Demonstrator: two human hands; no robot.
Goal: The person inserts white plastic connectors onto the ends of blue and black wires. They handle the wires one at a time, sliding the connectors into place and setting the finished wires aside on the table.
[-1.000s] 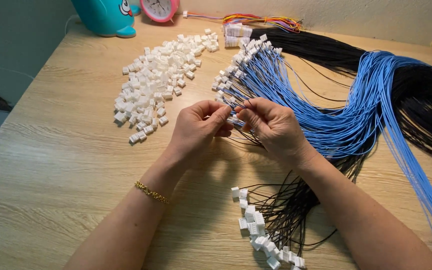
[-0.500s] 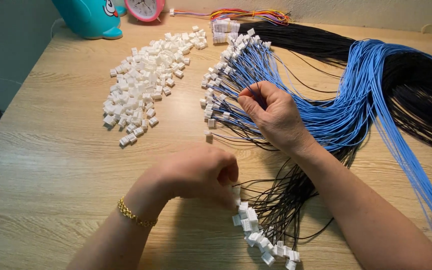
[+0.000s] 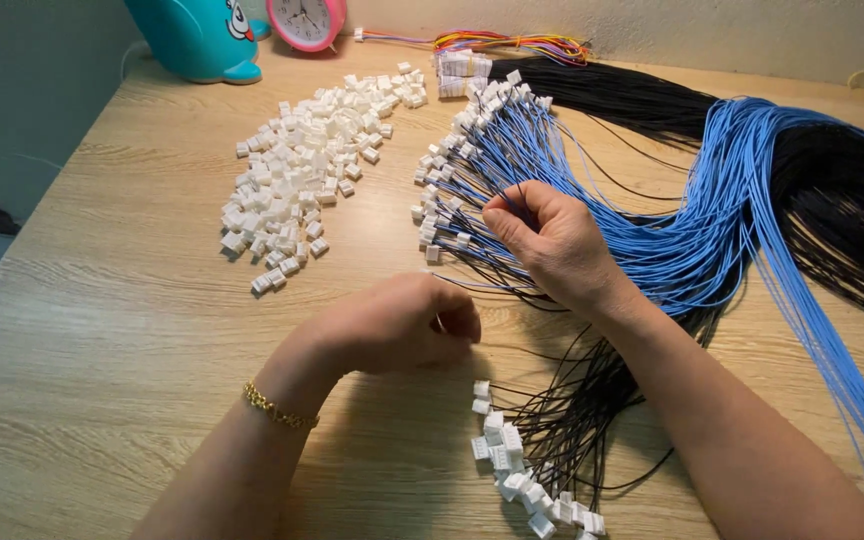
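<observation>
The light wooden desk (image 3: 102,300) carries a long sheaf of blue and black wires (image 3: 712,230) running from the right edge toward the middle, white-tipped ends fanned leftward. A heap of small white plastic connector housings (image 3: 302,180) lies toward the far left corner. The right hand (image 3: 552,245) pinches one thin black wire at the fan; it is nearer. The left hand (image 3: 402,325) is curled closed nearer the front edge; what it holds I cannot tell.
</observation>
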